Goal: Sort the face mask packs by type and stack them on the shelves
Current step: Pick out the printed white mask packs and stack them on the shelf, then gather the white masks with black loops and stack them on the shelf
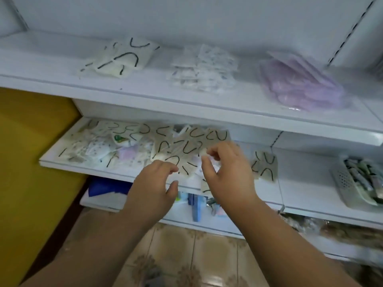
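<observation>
Both hands reach over the front of the middle shelf (116, 172), above a jumbled heap of face mask packs (145, 146). The left hand (154, 183) hovers with its fingers loosely curled and its thumb spread apart, holding nothing; its fingertips lie just at the edge of a cream pack with black ear loops (184, 160). The right hand (228, 168) has its fingers bent, and the thumb and forefinger seem to pinch a small pale pack (204, 152), though blur makes the grip hard to read for certain.

The heap mixes cream packs with black loops, white packs with small printed dots, and a few pale lilac ones, all overlapping in no order. A separate cream pack (265, 166) lies to the right of the right hand, apart from the heap.

On the upper shelf (62, 83) three sorted stacks stand well apart: a cream stack with black loops (118, 59) on the left, a white printed stack (204, 69) in the middle, and a lilac stack (298, 83) on the right.

Further right on the middle level sits a grey perforated basket (342, 181) with small packets in it. A lower shelf (99, 201) carries blue items. A yellow panel (31, 162) stands at the left, and patterned floor tiles (186, 255) show below the forearms
</observation>
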Available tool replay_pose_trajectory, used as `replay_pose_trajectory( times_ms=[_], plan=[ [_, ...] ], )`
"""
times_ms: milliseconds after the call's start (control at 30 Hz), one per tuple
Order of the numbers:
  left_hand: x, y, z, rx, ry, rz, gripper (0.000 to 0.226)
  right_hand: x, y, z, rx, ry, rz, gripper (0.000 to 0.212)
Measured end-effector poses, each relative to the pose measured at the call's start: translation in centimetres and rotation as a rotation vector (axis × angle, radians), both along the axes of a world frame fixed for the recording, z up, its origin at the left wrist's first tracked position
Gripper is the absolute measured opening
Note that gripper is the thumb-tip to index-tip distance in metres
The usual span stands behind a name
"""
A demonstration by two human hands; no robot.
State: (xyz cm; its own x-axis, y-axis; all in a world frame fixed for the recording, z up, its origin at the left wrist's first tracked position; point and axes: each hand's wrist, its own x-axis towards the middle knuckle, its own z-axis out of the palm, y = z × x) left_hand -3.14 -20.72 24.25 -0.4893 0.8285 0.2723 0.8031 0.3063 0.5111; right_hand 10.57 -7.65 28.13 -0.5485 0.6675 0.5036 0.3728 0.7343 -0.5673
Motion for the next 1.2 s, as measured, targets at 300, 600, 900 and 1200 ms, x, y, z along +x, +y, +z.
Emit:
replay_pose_trajectory(
  times_ms=[300, 600, 900, 1200],
  plan=[
    [-6.2, -0.1, -8.3, -0.288, -0.194, -0.062, 0.033, -5.8, -0.6, -10.6, -0.232, -0.213, -0.098, 0.012],
    [-5.7, 4.1, -16.6, -0.387, -0.345, -0.094, 0.026, -4.8, 5.4, -24.3, -0.506, -0.543, -0.276, 0.029],
    [0.8, 12.3, -23.7, -0.519, -0.804, 0.203, 0.024, -1.8, 14.6, -32.8, -0.368, -0.963, -0.286, 0.073],
    [8.9, 20.2, -26.9, -0.059, -1.592, 0.541, 0.011, 1.9, 18.7, -31.9, -0.496, -0.699, -0.179, 0.024]
  ],
)
